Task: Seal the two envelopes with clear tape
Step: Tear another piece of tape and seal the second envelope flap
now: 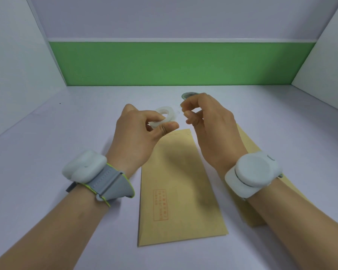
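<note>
Two brown paper envelopes lie on the pale desk. The nearer envelope (181, 193) lies in the middle, with a red stamp box on it. The second envelope (250, 152) lies to its right, mostly hidden under my right forearm. My left hand (137, 137) holds a roll of clear tape (165, 115) above the middle envelope's far end. My right hand (209, 121) pinches the loose end of the tape strip just right of the roll, fingertips closed together.
A round metal grommet (188, 95) is set in the desk behind my right hand. White side panels (18, 75) and a green back panel (180, 63) enclose the desk. Both wrists wear white sensor bands.
</note>
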`<state>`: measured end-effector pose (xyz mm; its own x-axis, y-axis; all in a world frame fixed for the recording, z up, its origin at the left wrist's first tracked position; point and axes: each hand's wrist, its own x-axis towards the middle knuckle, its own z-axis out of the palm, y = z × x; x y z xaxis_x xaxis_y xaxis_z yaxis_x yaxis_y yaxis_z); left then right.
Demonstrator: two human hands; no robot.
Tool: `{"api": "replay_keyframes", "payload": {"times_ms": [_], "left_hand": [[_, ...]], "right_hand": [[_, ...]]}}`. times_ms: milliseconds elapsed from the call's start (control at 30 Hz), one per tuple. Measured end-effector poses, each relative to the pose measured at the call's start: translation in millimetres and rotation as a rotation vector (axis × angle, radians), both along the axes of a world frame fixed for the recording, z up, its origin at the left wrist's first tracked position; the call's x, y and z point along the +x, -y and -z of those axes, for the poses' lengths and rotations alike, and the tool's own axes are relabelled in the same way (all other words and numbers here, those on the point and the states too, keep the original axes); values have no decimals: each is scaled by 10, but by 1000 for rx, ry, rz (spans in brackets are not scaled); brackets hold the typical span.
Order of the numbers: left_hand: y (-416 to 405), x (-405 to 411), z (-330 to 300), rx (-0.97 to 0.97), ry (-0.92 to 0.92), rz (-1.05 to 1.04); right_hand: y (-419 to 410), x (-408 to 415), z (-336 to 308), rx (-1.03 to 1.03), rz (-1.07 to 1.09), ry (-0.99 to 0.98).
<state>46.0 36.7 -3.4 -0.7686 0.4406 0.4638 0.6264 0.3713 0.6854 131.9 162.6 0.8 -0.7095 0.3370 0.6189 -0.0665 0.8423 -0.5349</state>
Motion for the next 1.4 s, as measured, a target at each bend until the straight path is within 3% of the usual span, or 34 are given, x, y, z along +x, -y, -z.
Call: {"api": "replay_keyframes", "payload": {"times_ms": [367,633,933,1100,1400], "left_hand": [[-20,66,-1,3,-72,37],[-3,49,17,-11,-57,11],[34,-42,110,-333,-18,115],[40,-35,130,-366,-41,122],[110,-170,121,-370,-30,-98]], "right_hand": [[-53,-13,38,-233,-101,36],[-44,-10,35,-157,-43,-45],[-111,-31,41,-179,-15,100],[-118,-24,49,-310,-67,126],[-113,-25,39,-290,-93,147]]}}
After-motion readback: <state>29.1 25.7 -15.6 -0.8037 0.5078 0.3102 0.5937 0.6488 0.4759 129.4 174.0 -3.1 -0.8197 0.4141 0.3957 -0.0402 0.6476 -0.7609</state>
